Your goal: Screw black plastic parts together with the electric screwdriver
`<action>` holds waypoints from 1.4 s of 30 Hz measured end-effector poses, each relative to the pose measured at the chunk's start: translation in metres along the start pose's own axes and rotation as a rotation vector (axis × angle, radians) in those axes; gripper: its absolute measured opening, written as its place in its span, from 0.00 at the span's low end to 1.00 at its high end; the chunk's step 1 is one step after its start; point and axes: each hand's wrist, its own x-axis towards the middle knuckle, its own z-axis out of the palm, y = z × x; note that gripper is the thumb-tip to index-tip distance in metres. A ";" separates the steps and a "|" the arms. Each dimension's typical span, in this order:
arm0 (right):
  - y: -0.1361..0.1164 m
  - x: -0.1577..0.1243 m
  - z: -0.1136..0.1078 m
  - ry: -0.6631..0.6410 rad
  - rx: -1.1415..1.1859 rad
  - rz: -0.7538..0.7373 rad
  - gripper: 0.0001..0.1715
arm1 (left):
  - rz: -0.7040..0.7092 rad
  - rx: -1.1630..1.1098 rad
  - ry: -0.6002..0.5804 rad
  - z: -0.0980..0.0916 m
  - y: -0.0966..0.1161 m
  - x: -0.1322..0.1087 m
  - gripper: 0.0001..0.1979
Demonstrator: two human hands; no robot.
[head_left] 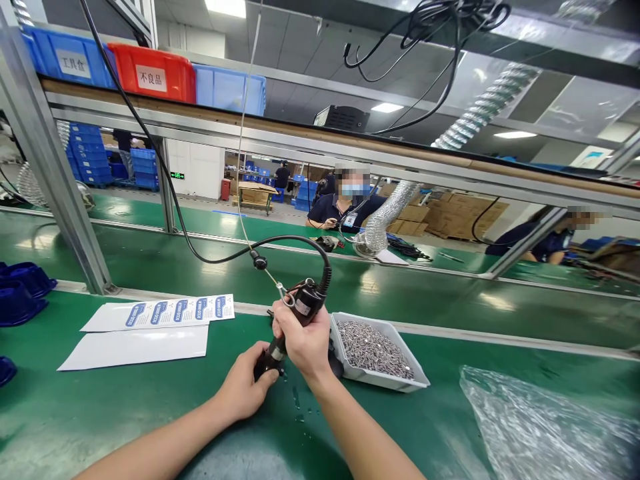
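Observation:
My right hand [306, 341] is wrapped round a black electric screwdriver [307, 304], which hangs from a cord and has a cable leaving its top. The tool tilts, its lower end pointing down at a small black part [261, 367] on the bench. My left hand [244, 385] is closed round that part, its thumb and fingers on either side. Most of the part is hidden by the fingers, so its kind cannot be made out. Just right of my right hand sits a light grey tray [385, 381] filled with small metal screws [373, 348].
Printed label sheets [165, 312] lie left on the green bench [150, 413]. Blue plastic parts [23, 303] stand at the far left, and a clear plastic bag [545, 427] lies right. A metal frame post [65, 160] rises left. Co-workers [345, 210] sit across the bench.

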 end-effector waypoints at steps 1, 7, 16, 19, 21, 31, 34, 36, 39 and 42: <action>-0.001 0.002 -0.002 0.003 0.010 0.004 0.17 | -0.003 0.010 -0.003 0.000 0.000 -0.001 0.10; -0.010 0.014 -0.024 -0.037 0.036 -0.049 0.15 | -0.027 0.075 -0.002 -0.002 0.001 -0.005 0.16; -0.006 0.015 -0.030 -0.183 0.029 0.031 0.12 | -0.021 0.058 -0.014 -0.002 0.000 -0.003 0.14; -0.005 0.015 -0.030 -0.196 0.020 0.047 0.13 | -0.027 0.059 -0.012 -0.002 -0.001 -0.003 0.14; -0.005 0.015 -0.028 -0.200 0.010 0.059 0.13 | -0.031 0.052 -0.012 -0.002 -0.001 -0.002 0.14; -0.007 0.005 -0.017 -0.054 -0.045 0.026 0.13 | -0.073 0.005 -0.024 0.000 0.000 0.001 0.14; -0.010 0.006 -0.018 -0.067 -0.044 0.029 0.13 | -0.073 -0.009 -0.027 0.000 0.000 0.001 0.14; -0.013 0.008 -0.018 -0.065 -0.054 0.032 0.13 | -0.067 -0.012 -0.029 0.000 0.000 0.001 0.14; -0.015 0.013 -0.016 -0.069 -0.060 0.019 0.13 | -0.063 -0.031 -0.032 -0.002 0.001 0.002 0.15; -0.013 0.016 -0.011 -0.050 -0.007 -0.044 0.13 | -0.062 -0.081 -0.045 -0.003 0.001 0.003 0.13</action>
